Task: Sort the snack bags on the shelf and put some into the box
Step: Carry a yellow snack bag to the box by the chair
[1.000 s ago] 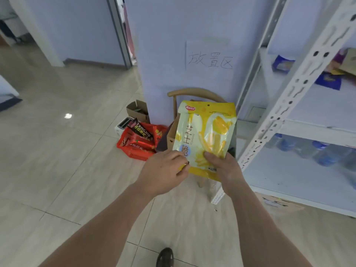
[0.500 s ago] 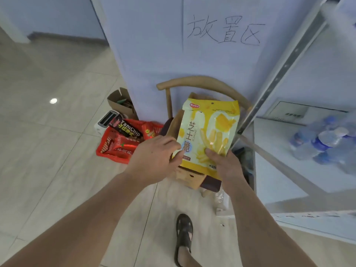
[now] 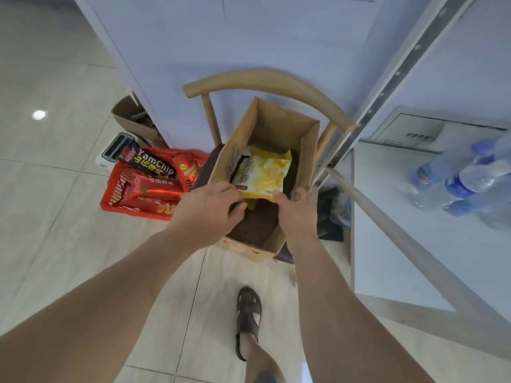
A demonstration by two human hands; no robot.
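A yellow snack bag (image 3: 262, 172) lies tilted inside an open cardboard box (image 3: 307, 150) that stands on a wooden chair. My left hand (image 3: 207, 208) pinches the bag's near left corner over the box's left wall. My right hand (image 3: 296, 211) pinches the bag's near right edge, inside the box opening. The bag's far end rests down in the box on dark contents.
A red basket (image 3: 116, 194) of red and black snack bags sits on the floor left of the chair, with a small open carton (image 3: 130, 117) behind it. The chair's curved backrest (image 3: 265, 81) arcs behind the box. White shelving (image 3: 387, 217) with water bottles (image 3: 467, 178) stands right. My sandalled foot (image 3: 249, 313) is below.
The yellow bag went from upright in front of the box down into it. Both hands lowered with it, and the camera tilted down and closer.
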